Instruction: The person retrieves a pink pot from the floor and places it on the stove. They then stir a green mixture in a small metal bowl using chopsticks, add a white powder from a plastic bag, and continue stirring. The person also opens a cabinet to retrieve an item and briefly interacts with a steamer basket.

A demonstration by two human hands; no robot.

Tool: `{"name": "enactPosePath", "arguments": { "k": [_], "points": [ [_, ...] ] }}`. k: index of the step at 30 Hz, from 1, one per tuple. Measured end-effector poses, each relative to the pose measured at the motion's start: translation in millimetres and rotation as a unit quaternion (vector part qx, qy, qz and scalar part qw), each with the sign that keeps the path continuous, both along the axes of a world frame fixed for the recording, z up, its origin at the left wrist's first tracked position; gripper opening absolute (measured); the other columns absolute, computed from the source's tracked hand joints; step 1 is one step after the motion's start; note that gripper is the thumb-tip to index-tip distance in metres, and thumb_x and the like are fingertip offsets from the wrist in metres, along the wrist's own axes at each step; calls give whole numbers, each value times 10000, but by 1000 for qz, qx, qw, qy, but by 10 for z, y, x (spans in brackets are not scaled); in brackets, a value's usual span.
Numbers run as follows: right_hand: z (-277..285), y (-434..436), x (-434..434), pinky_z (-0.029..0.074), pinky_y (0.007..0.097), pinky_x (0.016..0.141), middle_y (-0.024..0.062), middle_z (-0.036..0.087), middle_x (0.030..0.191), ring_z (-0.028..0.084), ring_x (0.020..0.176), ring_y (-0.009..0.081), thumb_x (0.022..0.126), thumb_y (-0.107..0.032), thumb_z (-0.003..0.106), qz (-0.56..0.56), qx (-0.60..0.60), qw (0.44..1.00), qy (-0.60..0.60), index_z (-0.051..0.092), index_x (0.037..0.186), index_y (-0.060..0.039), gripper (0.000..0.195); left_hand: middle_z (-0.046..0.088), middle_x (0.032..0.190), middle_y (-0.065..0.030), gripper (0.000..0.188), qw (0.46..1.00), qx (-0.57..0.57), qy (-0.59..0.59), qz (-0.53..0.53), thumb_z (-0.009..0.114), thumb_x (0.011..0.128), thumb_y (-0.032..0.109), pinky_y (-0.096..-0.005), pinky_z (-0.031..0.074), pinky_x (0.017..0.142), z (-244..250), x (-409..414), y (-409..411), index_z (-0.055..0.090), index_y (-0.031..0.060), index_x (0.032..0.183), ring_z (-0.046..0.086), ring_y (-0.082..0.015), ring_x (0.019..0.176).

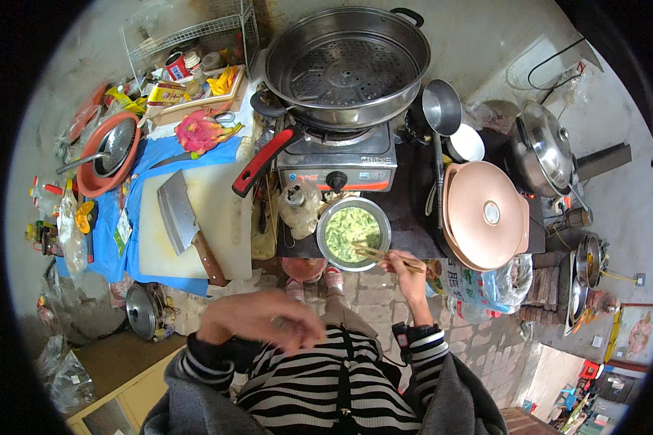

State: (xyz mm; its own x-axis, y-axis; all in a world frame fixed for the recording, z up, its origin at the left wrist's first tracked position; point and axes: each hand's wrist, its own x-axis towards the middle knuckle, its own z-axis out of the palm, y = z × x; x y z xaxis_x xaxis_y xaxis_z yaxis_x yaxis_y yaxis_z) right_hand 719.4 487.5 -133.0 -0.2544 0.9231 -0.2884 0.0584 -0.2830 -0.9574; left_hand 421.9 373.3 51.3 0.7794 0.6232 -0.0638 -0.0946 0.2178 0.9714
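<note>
In my right hand I hold a pair of wooden chopsticks. Their tips dip into a pale yellow-green mixture with chopped green pieces. A round metal bowl contains this mixture, at the front edge of the dark counter. My left hand hovers in front of my striped top, blurred, its fingers loosely bent and nothing visible in it. Left of the bowl, a cleaver with a wooden handle lies on a white cutting board.
Behind the bowl, a gas stove carries a large steamer pot; a red-black handle juts toward me. A pink lidded pan stands right of the bowl. A dragon fruit and an orange basin sit at left.
</note>
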Motion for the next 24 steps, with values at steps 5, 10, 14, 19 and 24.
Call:
{"name": "enactPosePath", "arguments": {
  "k": [5,10,14,19,24],
  "points": [
    [55,325,-139,546,258,627,108,666,807,648,681,150,908,-84,570,-5,61,998,-31,638,976,67,179,631,949,-64,276,982,-63,125,124,552,935,234,-286,501,735,-906,226,196,559,33,1123,590,-135,845],
    [53,203,-104,551,270,620,118,668,796,649,677,159,902,-104,584,57,4,998,-39,638,956,71,190,617,991,-44,251,948,-181,129,229,515,942,251,-267,503,733,-1014,201,191,561,41,1073,583,-109,853],
    [43,405,-186,537,243,630,104,666,794,641,687,140,899,-131,596,36,109,992,-59,635,962,75,219,617,975,-42,253,943,-150,142,262,521,942,256,-260,499,733,-1102,121,98,565,40,1067,577,-100,837],
    [156,275,-175,500,225,597,62,659,762,611,640,108,887,-124,612,60,-3,998,-27,649,914,68,198,631,956,-78,231,932,-166,131,296,519,946,207,-273,505,734,-1200,1,59,559,13,1065,595,-129,855],
    [178,461,-115,529,247,594,67,655,747,628,644,121,911,-158,579,9,65,996,-67,644,909,46,214,625,953,-67,232,933,-157,109,304,526,943,217,-266,505,740,-1110,-25,35,560,21,1063,592,-125,855]
  ]
}}
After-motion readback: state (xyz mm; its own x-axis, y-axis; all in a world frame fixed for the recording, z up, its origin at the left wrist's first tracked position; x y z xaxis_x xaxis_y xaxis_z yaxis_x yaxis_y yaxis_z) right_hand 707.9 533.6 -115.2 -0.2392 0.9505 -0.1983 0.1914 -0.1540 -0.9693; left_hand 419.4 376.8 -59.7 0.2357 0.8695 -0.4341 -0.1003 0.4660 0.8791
